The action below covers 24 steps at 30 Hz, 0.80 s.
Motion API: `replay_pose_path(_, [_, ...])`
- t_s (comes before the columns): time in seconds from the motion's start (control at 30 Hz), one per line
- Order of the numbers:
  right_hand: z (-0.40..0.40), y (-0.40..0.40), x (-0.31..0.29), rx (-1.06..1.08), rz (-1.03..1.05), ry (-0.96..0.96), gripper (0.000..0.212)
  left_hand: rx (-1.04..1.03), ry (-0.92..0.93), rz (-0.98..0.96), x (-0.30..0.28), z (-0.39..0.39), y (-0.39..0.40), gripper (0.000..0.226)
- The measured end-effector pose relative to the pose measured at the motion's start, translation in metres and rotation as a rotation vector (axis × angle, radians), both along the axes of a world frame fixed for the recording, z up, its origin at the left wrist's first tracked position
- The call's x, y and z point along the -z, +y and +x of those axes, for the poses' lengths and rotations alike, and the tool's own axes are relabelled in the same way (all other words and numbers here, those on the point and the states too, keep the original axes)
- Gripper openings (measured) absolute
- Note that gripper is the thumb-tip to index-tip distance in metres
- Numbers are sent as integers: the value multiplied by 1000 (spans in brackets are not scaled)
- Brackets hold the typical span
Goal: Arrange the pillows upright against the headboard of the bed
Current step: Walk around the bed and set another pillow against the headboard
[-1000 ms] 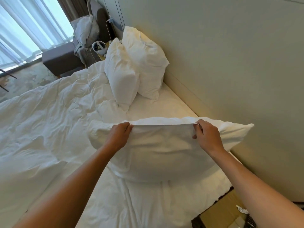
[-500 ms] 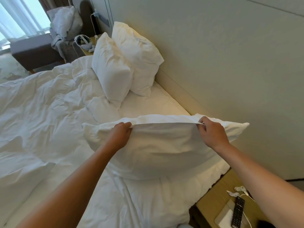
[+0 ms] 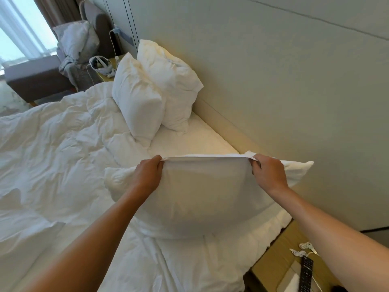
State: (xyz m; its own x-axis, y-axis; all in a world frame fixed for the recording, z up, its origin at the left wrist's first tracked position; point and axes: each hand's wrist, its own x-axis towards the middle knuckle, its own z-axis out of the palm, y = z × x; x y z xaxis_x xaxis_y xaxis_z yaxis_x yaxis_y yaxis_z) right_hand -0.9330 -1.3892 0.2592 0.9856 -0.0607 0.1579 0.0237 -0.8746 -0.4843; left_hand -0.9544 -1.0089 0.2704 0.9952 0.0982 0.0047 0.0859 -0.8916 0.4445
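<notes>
I hold a white pillow (image 3: 202,199) by its top seam, standing on the mattress at the near end of the bed. My left hand (image 3: 147,178) pinches the seam on the left, my right hand (image 3: 267,175) on the right. The pillow's right corner reaches toward the pale padded headboard (image 3: 273,91). Farther along, two more white pillows stand upright: the back pillow (image 3: 172,81) leans on the headboard, and the front pillow (image 3: 136,98) leans against it.
A rumpled white duvet (image 3: 52,144) covers the left of the bed. A wooden nightstand (image 3: 280,260) at the lower right carries a black remote (image 3: 306,272) and white cables (image 3: 303,249). A far nightstand, grey armchair (image 3: 80,45) and window lie beyond.
My hands have drawn the pillow's top seam tighter and a little higher, with the right hand gripping nearer the corner. The view has shifted, showing more of the near nightstand.
</notes>
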Motion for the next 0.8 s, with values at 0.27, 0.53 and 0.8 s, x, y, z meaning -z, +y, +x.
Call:
replay_pose_path(0.27, [43, -15, -46, 68, 26, -90, 35, 8, -148, -17, -60, 55, -27, 32])
replay_pose_path(0.53, [49, -58, -90, 136, -2, -269, 39, 89, -277, -79, -100, 139, -73, 25])
replay_pose_path(0.8, [19, -88, -22, 278, 51, -5, 39, 245, -51, -8, -29, 171, -127, 27])
